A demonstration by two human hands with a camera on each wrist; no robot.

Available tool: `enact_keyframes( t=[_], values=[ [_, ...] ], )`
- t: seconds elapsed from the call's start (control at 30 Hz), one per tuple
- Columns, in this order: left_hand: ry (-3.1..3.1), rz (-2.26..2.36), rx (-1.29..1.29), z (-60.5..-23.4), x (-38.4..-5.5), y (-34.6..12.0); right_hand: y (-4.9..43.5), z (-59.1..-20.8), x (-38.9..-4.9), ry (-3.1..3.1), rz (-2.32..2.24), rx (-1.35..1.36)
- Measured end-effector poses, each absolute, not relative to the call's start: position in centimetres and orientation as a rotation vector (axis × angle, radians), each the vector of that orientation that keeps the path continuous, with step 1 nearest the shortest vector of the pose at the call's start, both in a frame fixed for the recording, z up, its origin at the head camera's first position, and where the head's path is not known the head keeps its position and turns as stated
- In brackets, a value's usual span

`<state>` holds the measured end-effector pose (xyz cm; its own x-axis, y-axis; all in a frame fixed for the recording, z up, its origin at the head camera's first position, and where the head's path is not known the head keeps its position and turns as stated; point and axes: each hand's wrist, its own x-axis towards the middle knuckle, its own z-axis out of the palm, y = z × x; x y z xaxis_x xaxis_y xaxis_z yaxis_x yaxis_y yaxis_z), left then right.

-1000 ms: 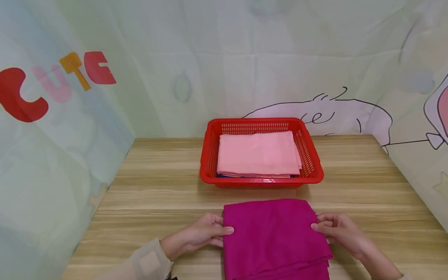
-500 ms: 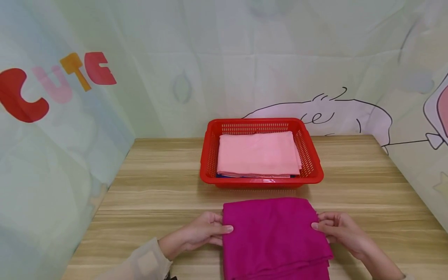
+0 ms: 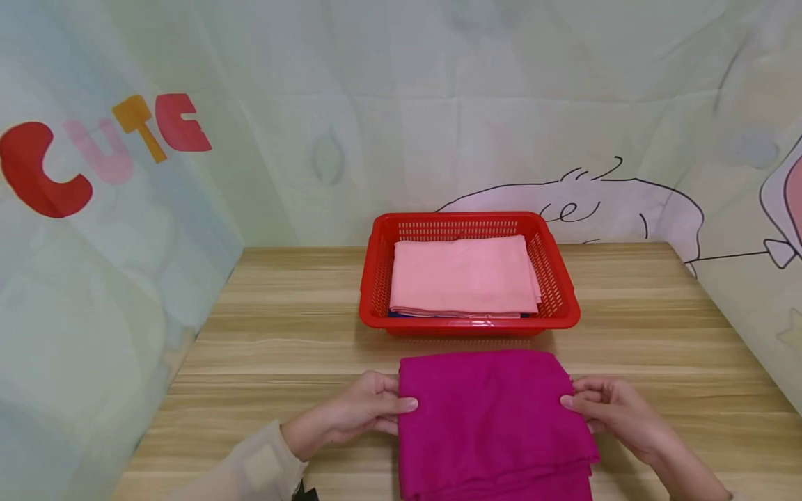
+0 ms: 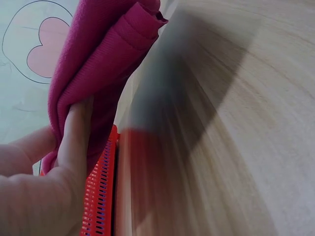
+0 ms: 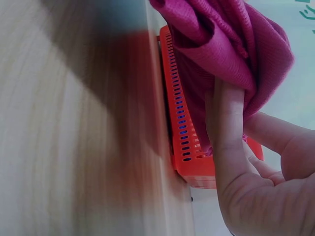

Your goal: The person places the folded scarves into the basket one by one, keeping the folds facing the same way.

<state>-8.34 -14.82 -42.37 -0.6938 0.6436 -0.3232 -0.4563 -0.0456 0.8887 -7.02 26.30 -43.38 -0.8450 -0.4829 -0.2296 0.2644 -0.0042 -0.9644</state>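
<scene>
A folded magenta cloth [image 3: 489, 417] hangs between my two hands in front of the basket. My left hand [image 3: 366, 407] pinches its left edge, thumb on top and fingers underneath. At the opposite edge my right hand [image 3: 617, 414] grips it the same way. Both wrist views show the cloth [image 4: 98, 73] lifted off the table, its layers bunched between thumb and fingers. Beyond it stands a red plastic basket [image 3: 470, 323] with slotted sides. Inside lies a folded pink cloth [image 3: 464, 275], with a strip of dark blue cloth [image 3: 401, 314] showing beneath.
The wood-grain table [image 3: 294, 299] runs back to a printed fabric backdrop [image 3: 282, 139] at the rear and both sides. Close behind the magenta cloth's far edge is the basket's front rim. A dark object [image 3: 305, 492] shows beside the left sleeve.
Both hands keep their hold on the magenta cloth and have shifted it slightly forward, toward the basket. The basket and the pink cloth stay in place.
</scene>
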Motion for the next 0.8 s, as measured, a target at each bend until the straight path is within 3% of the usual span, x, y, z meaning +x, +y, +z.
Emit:
enact_keyframes(
  t=[0.8],
  values=[
    [1.520, 1.839, 0.212, -40.7, -8.5, -15.4, 26.2, -42.2, -6.8, 1.791, -1.921, -0.209]
  ],
)
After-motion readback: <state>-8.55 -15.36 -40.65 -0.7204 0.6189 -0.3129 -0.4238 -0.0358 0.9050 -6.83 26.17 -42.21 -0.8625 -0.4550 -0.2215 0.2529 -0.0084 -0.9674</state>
